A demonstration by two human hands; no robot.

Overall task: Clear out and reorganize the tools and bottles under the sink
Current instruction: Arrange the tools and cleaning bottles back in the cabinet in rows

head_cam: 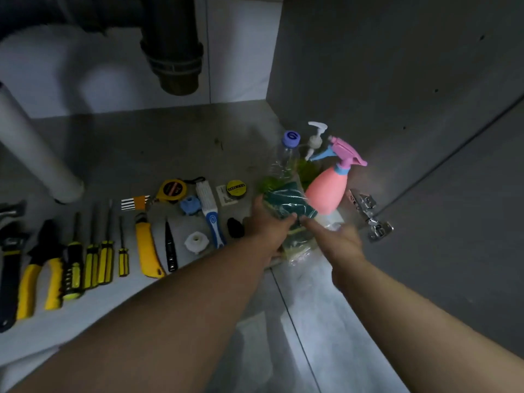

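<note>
Seemingly both grips — left hand (269,222), right hand (340,239) — clamp one sponge packet (286,199) beside three bottles (329,188).

Both bare forearms reach forward from the lower edge of the view and converge near the middle. The left hand (269,224) has its back upward, with fingers curled round a clear-plastic-wrapped pack of green and yellow sponges (286,204). The right hand (341,241) comes in from the right, its fingers (310,222) extended toward the same pack. Motion blur hides whether they pinch it.
</note>
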